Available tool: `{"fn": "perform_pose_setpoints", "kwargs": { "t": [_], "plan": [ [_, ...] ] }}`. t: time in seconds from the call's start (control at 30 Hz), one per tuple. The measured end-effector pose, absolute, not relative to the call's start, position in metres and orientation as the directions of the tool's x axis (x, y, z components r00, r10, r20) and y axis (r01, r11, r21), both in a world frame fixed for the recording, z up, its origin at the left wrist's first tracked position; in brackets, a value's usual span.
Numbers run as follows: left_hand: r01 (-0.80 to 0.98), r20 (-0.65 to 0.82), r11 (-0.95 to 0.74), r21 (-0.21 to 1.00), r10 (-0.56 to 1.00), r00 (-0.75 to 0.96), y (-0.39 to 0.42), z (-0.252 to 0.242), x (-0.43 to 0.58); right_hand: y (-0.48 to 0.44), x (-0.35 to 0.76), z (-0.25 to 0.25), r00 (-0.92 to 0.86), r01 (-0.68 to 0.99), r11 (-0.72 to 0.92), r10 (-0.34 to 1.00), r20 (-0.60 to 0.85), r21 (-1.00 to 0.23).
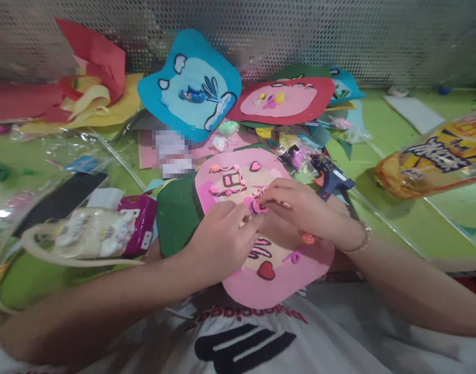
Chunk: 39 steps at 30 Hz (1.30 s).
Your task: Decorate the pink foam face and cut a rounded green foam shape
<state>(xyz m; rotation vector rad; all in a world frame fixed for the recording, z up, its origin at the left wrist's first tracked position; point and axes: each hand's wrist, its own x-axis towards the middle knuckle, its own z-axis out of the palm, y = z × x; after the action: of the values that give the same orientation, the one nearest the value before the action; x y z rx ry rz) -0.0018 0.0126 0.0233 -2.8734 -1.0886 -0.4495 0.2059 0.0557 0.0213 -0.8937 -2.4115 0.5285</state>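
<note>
Head view, and from where I'm standing both hands meet over a pink board [277, 293] at the near edge of the green surface [460, 205]. Between the fingertips, near the board's middle, sits a small pink-and-blue piece [256, 204]. Right hand [302, 208] has its grip nearly closed, thumb and fingers pinching that piece from the right. Left hand [220, 241] is curled in against the other side, fingertips touching it; whether that grip truly has hold, I can't tell.

Around them the board carries a red heart [266, 270] near its lower edge, a pink heart [255, 166] higher up and an orange flower [308, 237] just below the right wrist. A dark green sheet [175, 218] pokes out from under its left side. Behind it stand a blue cut-out [154, 96] and a red one, while a yellow snack bag [436, 156] lies well off to the right.
</note>
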Motion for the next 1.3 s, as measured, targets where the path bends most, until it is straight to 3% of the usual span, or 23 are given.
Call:
{"fn": "perform_pose_setpoints", "kwargs": {
  "t": [0.5,1.3],
  "plan": [
    [0.691,0.169,-0.722,0.034,0.686,0.708,0.0122,0.0231,-0.0015,0.0558,0.2033,0.0232,-0.655,0.504,0.725,0.675,0.340,-0.469],
    [0.681,0.161,-0.731,0.035,0.677,0.718,0.0116,0.0205,-0.0024,0.0586,0.1992,0.0195,-0.672,0.469,0.772,0.628,0.394,-0.429]
  ]
}}
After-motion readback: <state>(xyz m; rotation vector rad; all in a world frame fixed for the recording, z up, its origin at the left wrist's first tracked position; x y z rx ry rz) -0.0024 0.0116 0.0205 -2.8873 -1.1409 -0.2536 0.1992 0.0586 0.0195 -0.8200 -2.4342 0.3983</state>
